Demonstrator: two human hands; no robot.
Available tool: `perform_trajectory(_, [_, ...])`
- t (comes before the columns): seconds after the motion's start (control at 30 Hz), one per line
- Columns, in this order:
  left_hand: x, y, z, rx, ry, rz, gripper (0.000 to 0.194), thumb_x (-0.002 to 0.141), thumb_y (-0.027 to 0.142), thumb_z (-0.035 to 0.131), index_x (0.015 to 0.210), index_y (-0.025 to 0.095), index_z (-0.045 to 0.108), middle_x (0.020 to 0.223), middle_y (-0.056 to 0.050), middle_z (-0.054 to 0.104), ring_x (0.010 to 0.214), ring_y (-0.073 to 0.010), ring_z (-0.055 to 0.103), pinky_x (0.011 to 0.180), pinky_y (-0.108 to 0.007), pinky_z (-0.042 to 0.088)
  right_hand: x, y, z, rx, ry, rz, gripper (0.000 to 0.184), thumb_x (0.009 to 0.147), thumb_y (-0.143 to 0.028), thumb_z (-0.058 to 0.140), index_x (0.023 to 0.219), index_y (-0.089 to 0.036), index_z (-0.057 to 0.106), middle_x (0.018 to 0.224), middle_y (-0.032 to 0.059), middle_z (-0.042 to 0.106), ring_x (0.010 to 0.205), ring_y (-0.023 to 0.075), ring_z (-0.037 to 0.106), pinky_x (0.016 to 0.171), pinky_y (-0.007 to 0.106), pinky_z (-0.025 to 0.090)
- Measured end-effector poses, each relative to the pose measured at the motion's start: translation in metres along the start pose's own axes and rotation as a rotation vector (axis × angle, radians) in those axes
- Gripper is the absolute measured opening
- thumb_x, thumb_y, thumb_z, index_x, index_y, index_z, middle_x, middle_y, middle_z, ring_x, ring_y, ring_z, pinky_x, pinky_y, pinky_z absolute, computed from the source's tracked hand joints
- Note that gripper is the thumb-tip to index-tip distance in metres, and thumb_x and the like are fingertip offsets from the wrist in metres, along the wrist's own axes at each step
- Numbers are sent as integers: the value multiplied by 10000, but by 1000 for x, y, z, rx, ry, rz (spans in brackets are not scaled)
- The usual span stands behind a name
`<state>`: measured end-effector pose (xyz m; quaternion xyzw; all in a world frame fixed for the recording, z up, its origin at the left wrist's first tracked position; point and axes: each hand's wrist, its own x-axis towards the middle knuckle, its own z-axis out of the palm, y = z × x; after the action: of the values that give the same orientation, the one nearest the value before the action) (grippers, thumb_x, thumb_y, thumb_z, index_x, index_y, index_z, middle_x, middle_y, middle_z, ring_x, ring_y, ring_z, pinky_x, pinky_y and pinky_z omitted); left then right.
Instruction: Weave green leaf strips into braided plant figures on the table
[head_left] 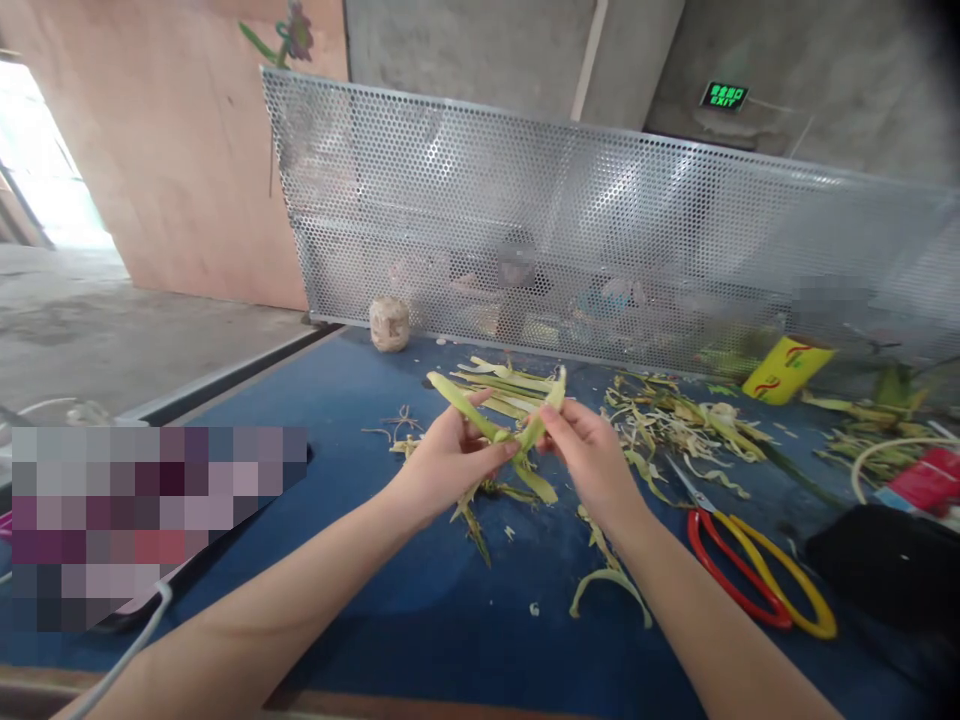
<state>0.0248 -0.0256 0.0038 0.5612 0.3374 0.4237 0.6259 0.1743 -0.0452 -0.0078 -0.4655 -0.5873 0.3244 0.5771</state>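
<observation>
Both my hands are raised over the middle of a blue tabletop (420, 600). A pale green leaf strip (459, 398), folded or knotted near its centre, runs between them. My left hand (448, 455) pinches it around the crossing, thumb on top. On the other side, my right hand (589, 452) grips an upright end between thumb and fingertips. Another end of the strip hangs below the fingers. Behind the hands lie several flat green strips (517, 380) side by side. Dry, shredded scraps (472, 525) are scattered beneath.
Red-and-yellow-handled scissors (739, 570) lie at right, beside a heap of peeled strips (694, 420). Farther back are a yellow roll (787, 370) and a whitish ball of string (389, 325). A perforated metal screen (465, 200) borders the table. A white cable (139, 640) crosses the left side.
</observation>
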Motion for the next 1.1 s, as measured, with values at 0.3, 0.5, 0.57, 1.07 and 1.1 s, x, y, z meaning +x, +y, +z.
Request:
perform_trajectory(0.3, [-4,8,-1,-58,-241,27,335,752,240,594,1045,133,471,814,-53,632,595,-84,549,502,-190,400,0,10,0,118,-407,143,388,746,-409,590,1073,-213,517,634,-36,475,487,74,387,435,208,329])
perform_trajectory(0.5, [-4,7,-5,44,-38,31,967,586,123,727,1325,218,110,979,-91,592,550,-100,574,502,-252,459,3,4,-6,-79,-281,75,359,735,-355,604,1039,-172,554,580,-39,477,494,87,420,465,224,337])
perform_trajectory(0.57, [-3,6,-7,80,28,3,1152,533,91,749,1355,216,-49,901,-68,609,505,-108,571,474,-260,464,2,2,-5,-93,-258,81,320,725,-361,609,980,-172,565,577,-37,491,495,91,437,473,228,346])
perform_trajectory(1.07, [-4,-10,-5,120,-135,-41,1152,537,99,739,1368,116,-59,576,13,629,533,-161,613,466,-231,438,1,5,4,290,-226,191,269,672,-357,653,805,-175,507,516,-80,419,426,61,374,434,218,313])
perform_trajectory(1.1, [-3,-11,-5,122,-133,-44,1118,533,103,742,1369,119,0,572,16,623,554,-173,623,478,-240,446,0,4,5,318,-234,197,275,671,-360,653,812,-176,505,528,-76,425,433,62,381,439,219,321])
